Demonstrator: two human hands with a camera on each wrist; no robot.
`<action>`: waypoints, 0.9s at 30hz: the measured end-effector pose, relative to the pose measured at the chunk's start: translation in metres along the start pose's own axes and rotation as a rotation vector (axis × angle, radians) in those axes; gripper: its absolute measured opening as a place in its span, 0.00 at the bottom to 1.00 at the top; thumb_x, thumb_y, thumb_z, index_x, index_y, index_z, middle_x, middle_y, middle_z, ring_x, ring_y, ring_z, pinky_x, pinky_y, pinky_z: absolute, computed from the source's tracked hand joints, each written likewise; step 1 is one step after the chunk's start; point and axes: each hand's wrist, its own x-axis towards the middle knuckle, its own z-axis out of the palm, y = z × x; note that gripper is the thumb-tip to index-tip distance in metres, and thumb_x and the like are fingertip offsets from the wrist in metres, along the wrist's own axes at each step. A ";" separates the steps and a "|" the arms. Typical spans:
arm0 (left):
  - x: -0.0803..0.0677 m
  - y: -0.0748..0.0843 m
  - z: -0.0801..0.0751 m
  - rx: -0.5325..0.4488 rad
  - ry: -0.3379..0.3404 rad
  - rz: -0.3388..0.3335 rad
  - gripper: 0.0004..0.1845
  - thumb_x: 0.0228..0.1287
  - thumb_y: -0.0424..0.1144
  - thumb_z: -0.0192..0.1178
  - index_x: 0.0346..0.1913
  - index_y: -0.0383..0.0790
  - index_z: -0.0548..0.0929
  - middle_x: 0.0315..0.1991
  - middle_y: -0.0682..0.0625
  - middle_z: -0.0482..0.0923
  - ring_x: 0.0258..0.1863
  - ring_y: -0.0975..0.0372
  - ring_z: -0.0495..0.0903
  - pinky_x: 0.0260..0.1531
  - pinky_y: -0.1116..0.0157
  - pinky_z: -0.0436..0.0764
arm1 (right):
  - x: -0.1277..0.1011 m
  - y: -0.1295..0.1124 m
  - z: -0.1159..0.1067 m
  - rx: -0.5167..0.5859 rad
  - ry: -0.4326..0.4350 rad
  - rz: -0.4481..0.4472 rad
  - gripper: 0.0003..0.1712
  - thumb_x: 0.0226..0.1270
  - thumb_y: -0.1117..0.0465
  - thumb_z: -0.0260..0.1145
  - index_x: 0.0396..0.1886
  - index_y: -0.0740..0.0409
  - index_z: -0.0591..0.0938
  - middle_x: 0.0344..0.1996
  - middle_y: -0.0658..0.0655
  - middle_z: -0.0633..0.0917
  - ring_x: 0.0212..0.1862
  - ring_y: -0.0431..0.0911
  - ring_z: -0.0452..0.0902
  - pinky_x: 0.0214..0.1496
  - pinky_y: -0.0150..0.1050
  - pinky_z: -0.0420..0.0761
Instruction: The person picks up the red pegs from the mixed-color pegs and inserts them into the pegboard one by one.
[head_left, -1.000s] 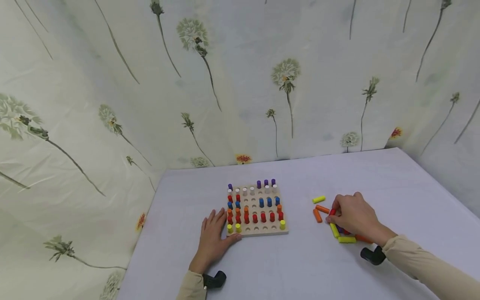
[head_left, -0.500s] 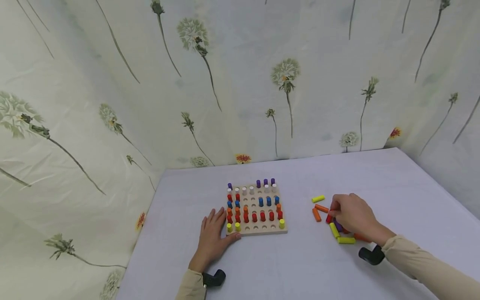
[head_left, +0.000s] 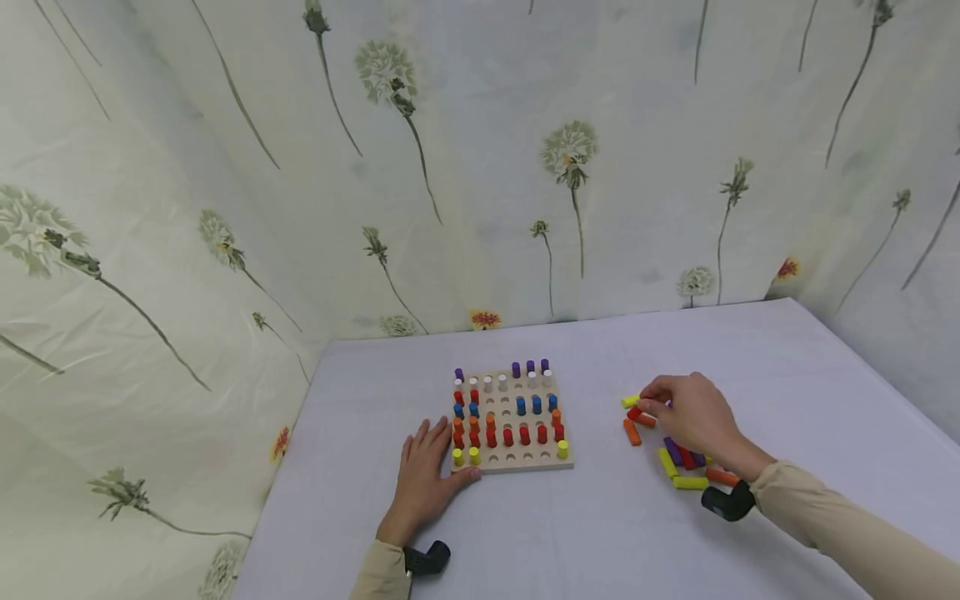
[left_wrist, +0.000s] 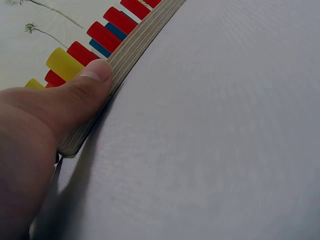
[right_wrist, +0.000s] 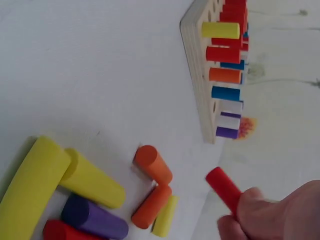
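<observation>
Since the earlier frame, the right hand [head_left: 696, 418] has shifted toward the desk's [head_left: 570, 542] far edge, carrying a red peg [right_wrist: 223, 189]. Peg pinched in the fingertips, tilted, apart from the loose pegs [head_left: 690, 482] lying between the pegboard's [head_left: 525, 467] right edge and the desk's right edge. Left hand [head_left: 423, 482] in place: fingers loosely extended beside the board's left edge, thumb touching its near edge by the near left corner. Upright pegs [head_left: 525, 436] stand in rows on the board.

held peg [right_wrist: 223, 188]: red | board [head_left: 517, 467]: pale tan | backdrop [head_left: 480, 192]: dandelion print | tablecloth [head_left: 600, 525]: probably lilac
</observation>
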 end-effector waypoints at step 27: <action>0.000 -0.005 -0.001 -0.012 -0.012 0.004 0.49 0.63 0.64 0.72 0.78 0.37 0.71 0.81 0.42 0.65 0.85 0.42 0.52 0.82 0.34 0.47 | 0.056 -0.059 0.052 0.148 0.066 0.020 0.07 0.71 0.61 0.74 0.40 0.59 0.94 0.31 0.55 0.92 0.40 0.53 0.79 0.34 0.38 0.73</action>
